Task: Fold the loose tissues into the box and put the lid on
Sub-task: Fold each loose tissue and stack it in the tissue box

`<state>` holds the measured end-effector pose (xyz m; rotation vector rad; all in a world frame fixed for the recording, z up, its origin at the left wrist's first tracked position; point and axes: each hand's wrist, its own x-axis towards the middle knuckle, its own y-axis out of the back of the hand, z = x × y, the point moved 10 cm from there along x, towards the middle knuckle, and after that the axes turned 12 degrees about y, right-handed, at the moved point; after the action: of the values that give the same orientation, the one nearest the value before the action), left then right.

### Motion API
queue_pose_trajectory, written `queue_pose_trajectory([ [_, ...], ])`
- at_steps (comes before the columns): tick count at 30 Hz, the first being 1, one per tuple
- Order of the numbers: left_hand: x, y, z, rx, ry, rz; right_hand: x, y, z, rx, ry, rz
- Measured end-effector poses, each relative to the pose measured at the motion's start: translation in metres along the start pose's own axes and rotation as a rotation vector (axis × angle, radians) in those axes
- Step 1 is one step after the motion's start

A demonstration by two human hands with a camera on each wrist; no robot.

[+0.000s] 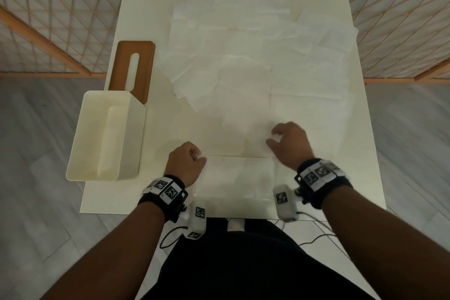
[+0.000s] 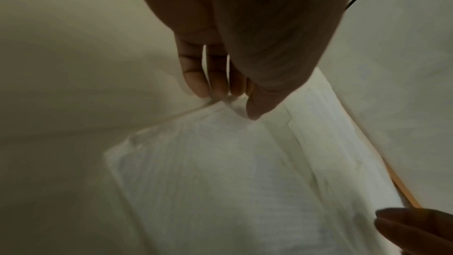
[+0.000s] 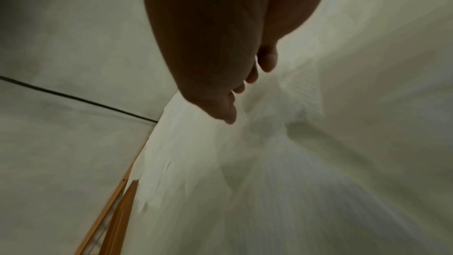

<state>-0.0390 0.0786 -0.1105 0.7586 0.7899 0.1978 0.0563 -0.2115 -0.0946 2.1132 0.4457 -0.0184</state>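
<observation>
Tissue (image 1: 235, 178) lies flat low in the centre of the head view, on the table (image 1: 341, 178), and I hold it at two corners. My left hand (image 1: 186, 162) pinches its upper-left corner — in the left wrist view thumb and fingertips (image 2: 210, 84) close on the bunched corner (image 2: 230, 102), the sheet spreading down the frame from there. My right hand (image 1: 289, 145) sits at the upper-right corner with fingers curled; the right wrist view is blurred, yet white tissue (image 3: 186, 143) runs out from under my thumb (image 3: 226, 111), so I am gripping it there too. More tissues (image 1: 255, 51) lie spread and overlapping across the upper half of the table. Left of centre in the head view stands the box (image 1: 107, 136), open and cream, at the table's left edge with part of it past the edge. Just above it lies the lid (image 1: 134, 66), brown with a long slot, flat on the table and partly hidden behind the box.
</observation>
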Motion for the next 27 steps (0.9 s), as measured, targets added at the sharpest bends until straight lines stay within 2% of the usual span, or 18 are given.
queue_pose_trajectory([
  [3, -0.003, 0.008, 0.013, 0.016, -0.041, 0.016, 0.031, 0.025, 0.01, -0.144, -0.001, 0.041],
  [6, -0.007, 0.018, 0.025, 0.013, -0.07, 0.037, 0.056, 0.026, 0.023, -0.322, -0.012, -0.066],
  [9, -0.012, 0.025, 0.033, -0.004, -0.084, 0.05, 0.064, 0.024, 0.026, -0.367, -0.004, -0.118],
  [12, -0.016, 0.032, 0.041, -0.029, -0.107, 0.05, 0.065, 0.036, 0.024, -0.291, -0.024, -0.082],
  [16, -0.024, 0.04, 0.062, -0.091, -0.161, 0.027, 0.057, 0.076, 0.004, -0.109, 0.001, -0.025],
  [19, -0.036, 0.037, 0.105, -0.107, -0.337, -0.048, 0.046, 0.099, -0.04, -0.085, 0.124, -0.226],
  [21, -0.048, 0.03, 0.142, -0.056, -0.472, -0.102, 0.035, 0.109, -0.067, -0.036, 0.166, -0.392],
  [23, -0.06, 0.022, 0.176, 0.005, -0.576, -0.131, 0.026, 0.115, -0.087, 0.07, 0.194, -0.497],
  [25, -0.065, 0.015, 0.197, 0.047, -0.625, -0.163, 0.02, 0.119, -0.103, 0.198, 0.213, -0.532],
  [27, -0.064, 0.013, 0.204, 0.067, -0.595, -0.204, 0.019, 0.124, -0.109, 0.339, 0.222, -0.494],
])
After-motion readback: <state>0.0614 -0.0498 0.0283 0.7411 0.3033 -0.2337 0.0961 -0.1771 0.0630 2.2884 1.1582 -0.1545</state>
